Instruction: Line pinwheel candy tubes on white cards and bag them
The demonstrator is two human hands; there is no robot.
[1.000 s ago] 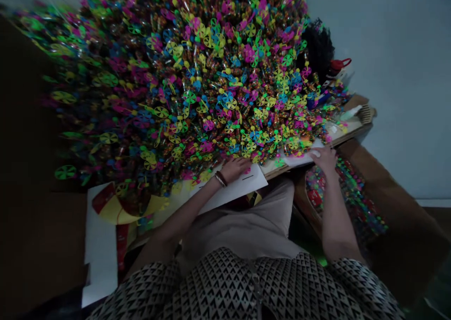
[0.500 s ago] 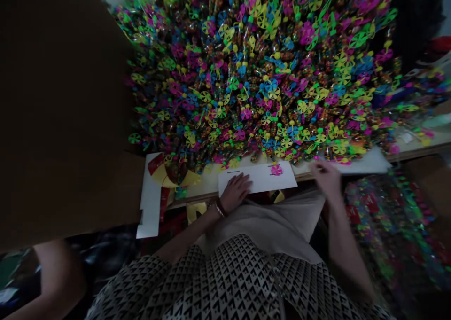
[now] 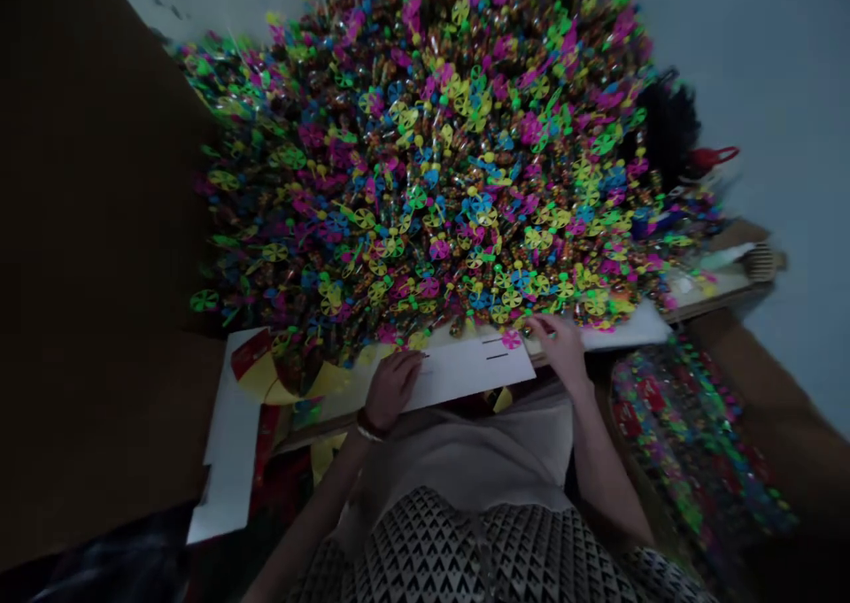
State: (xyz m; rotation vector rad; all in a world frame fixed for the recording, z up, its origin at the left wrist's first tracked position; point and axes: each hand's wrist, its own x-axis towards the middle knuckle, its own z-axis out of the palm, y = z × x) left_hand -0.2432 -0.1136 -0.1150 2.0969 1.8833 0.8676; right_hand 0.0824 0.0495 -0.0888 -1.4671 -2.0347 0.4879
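Observation:
A white card (image 3: 458,374) with short dark slots lies along the near edge of the table. My left hand (image 3: 391,389) rests on the card's left part, fingers stretched out and fairly flat. At the card's right end, my right hand (image 3: 561,348) is closed in a pinch on a small candy-filled tube toy. Its pink fan wheel (image 3: 511,339) lies over the card beside the right-hand slots. The tube itself is mostly hidden by my fingers. Just beyond both hands rises a big heap of similar fan toys (image 3: 425,200) in pink, yellow, green and blue.
A large cardboard box (image 3: 99,258) walls off the left side. Another white card (image 3: 229,444) and a red-and-yellow printed piece (image 3: 262,373) lie beside it. Packed fan toys (image 3: 670,435) sit low on the right. A red-handled item (image 3: 714,156) stands near the wall.
The view has shifted, with more wall showing on the right. My right hand has come left to the card's end and pinches the toy. My left hand stays on the card.

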